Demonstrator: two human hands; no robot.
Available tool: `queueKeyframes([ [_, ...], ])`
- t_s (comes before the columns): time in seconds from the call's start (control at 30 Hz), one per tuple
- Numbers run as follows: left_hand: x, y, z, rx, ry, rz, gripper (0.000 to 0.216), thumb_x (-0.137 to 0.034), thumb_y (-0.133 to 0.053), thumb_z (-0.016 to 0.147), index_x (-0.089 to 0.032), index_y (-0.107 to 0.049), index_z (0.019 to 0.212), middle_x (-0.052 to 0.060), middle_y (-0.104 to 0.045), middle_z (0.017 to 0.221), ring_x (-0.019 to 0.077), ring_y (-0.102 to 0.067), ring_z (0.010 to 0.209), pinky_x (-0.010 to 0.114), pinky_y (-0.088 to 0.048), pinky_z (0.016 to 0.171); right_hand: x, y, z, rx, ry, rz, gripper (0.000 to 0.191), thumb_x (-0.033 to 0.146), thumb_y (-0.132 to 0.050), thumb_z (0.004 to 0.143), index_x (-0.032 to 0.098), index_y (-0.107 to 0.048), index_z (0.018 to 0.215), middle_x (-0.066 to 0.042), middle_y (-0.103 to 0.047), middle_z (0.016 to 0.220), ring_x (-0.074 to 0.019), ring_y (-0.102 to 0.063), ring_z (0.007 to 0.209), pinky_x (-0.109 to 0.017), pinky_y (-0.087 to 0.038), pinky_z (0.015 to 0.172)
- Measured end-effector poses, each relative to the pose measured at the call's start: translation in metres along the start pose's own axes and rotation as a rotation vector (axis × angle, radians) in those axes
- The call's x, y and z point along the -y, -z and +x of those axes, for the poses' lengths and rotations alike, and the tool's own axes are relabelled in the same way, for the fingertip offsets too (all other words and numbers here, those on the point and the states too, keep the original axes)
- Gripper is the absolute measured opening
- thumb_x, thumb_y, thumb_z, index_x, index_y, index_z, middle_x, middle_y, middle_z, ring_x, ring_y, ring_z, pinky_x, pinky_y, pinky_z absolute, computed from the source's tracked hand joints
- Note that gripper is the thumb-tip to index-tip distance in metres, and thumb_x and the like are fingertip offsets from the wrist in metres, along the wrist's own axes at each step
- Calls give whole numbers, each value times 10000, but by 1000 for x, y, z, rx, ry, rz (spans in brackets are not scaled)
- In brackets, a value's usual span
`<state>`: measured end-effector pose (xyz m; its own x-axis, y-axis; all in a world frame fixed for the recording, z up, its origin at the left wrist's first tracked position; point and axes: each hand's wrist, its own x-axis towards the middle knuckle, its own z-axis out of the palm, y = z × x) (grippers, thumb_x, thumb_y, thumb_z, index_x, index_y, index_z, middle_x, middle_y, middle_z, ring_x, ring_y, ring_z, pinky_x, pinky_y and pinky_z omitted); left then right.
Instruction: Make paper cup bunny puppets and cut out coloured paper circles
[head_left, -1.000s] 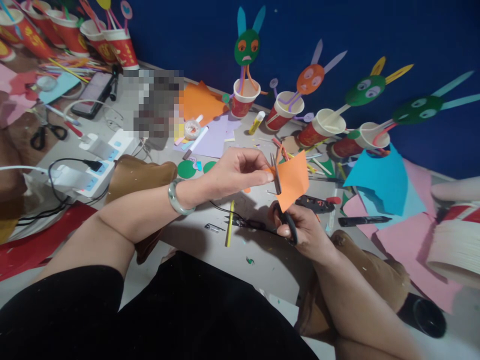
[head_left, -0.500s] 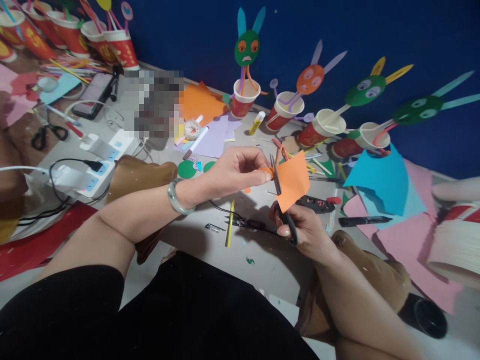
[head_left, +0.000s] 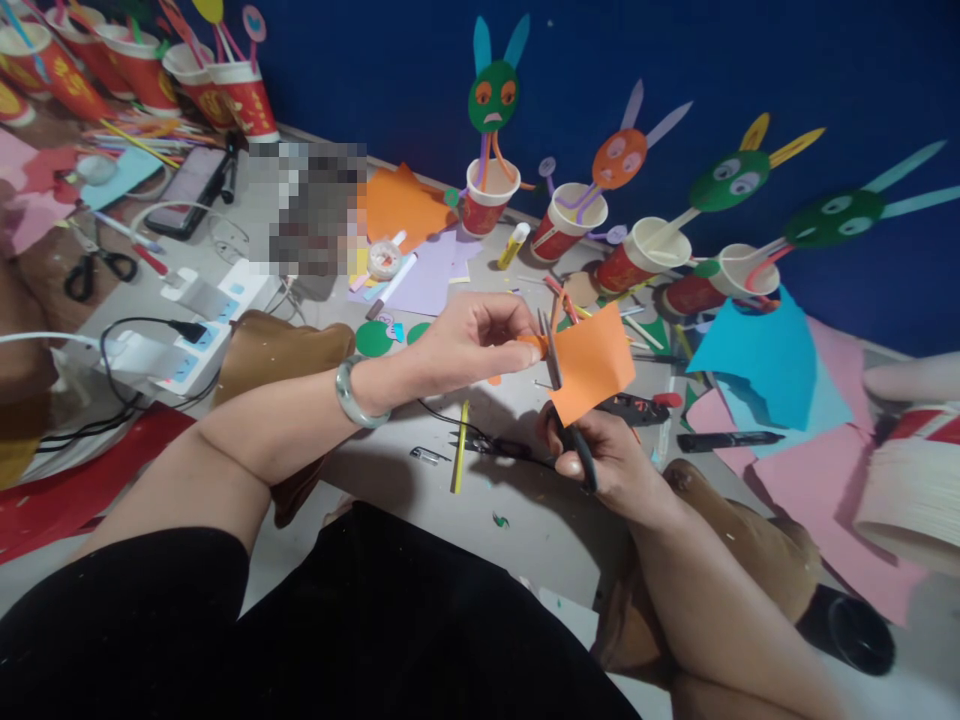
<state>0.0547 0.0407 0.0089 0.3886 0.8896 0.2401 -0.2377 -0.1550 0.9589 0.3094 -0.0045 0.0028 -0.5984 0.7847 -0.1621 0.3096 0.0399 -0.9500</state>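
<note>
Over the middle of the table my left hand [head_left: 480, 345], a bracelet on its wrist, pinches the left end of a piece of orange paper [head_left: 596, 360]. My right hand [head_left: 611, 465] is closed round the black handles of a pair of scissors [head_left: 553, 355]. The blades point up and away from me, crossing the paper close to my left fingertips; part of the cut edge is hidden by the blades and fingers. Below on the table lie a second pair of scissors [head_left: 495, 445], a yellow strip [head_left: 460, 450] and green paper circles [head_left: 373, 338].
Red paper cups [head_left: 486, 200] with paper rabbit heads stand along the blue wall. Blue paper [head_left: 761, 345] and pink paper [head_left: 832, 500] lie at right, by a stack of paper cups [head_left: 911, 490]. A power strip [head_left: 202, 335] with cables is at left. A glue stick [head_left: 513, 246] stands near the cups.
The free part of the orange paper has swung slightly right and turned more toward me. Both hands and the scissors hold nearly the same place.
</note>
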Motion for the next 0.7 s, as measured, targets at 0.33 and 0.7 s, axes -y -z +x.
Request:
queueKeyframes([
  [0.33, -1, -1, -1, -7, 25, 37, 185, -220, -789, 810, -206, -613, 758, 5, -655, 819, 105, -578, 749, 264, -509, 684, 3, 2, 0, -16, -9, -26, 790, 978, -789, 781, 228, -563, 676, 14, -546, 681, -142, -451, 629, -322, -373, 618],
  [0.7, -4, 0, -1, 1, 53, 70, 188, -260, -774, 796, -218, -605, 725, 14, -667, 780, 120, -594, 736, 274, -526, 679, 3, 2, -1, -4, -27, 8, 786, 963, -805, 779, 221, -570, 674, 12, -554, 681, -142, -460, 632, -316, -373, 619],
])
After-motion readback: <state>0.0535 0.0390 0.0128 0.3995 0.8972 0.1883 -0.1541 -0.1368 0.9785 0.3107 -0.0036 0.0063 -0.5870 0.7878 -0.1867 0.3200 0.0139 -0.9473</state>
